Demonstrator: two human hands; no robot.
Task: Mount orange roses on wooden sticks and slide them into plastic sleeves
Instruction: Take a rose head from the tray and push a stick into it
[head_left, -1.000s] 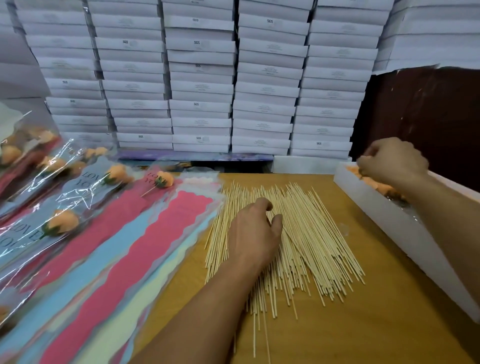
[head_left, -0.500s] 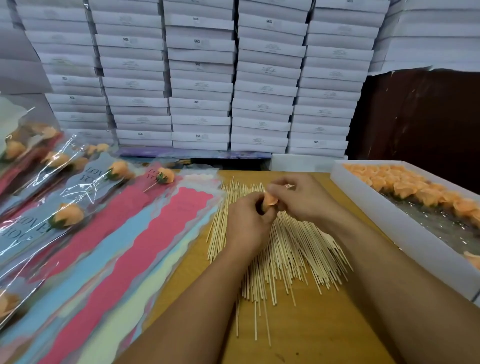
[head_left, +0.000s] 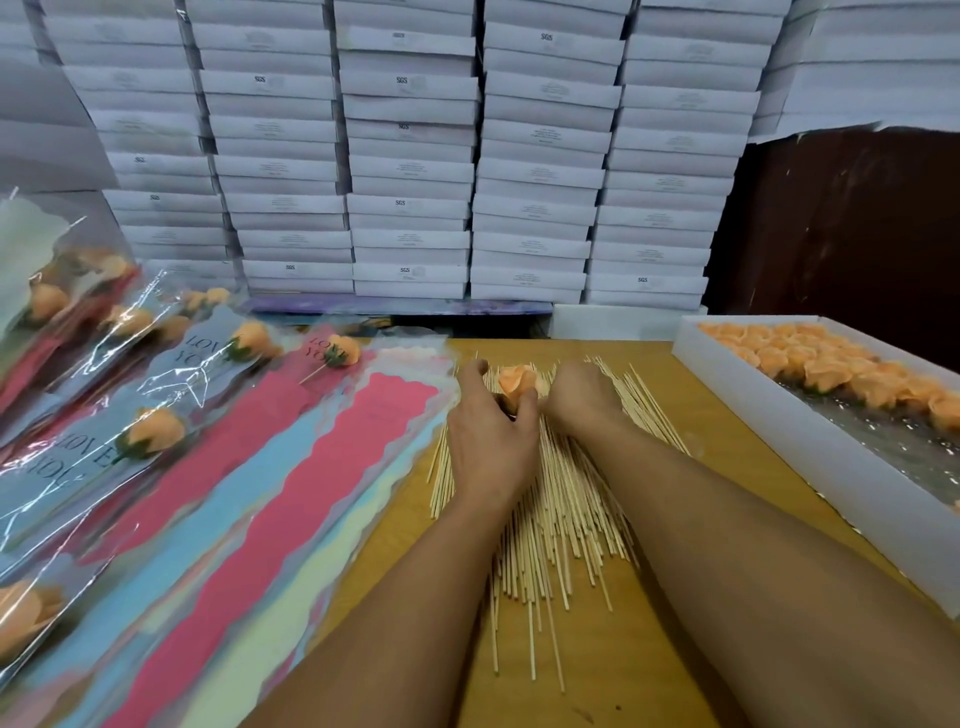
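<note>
left hand (head_left: 491, 441) fingers around orange rose (head_left: 517, 382); right hand (head_left: 582, 397) grip unclear; "sgs" boxes (head_left: 410, 156) behind

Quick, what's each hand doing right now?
Left hand: grips the orange rose over the wooden sticks.
Right hand: down beside the rose; its fingers are hidden, so cannot tell.

Two hands (head_left: 491, 441), one held rose (head_left: 517, 383).

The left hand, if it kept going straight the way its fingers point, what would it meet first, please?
The left hand already grips the orange rose. Beyond it, probably more wooden sticks on the table, then the stacked white boxes; depth is unclear.
</note>
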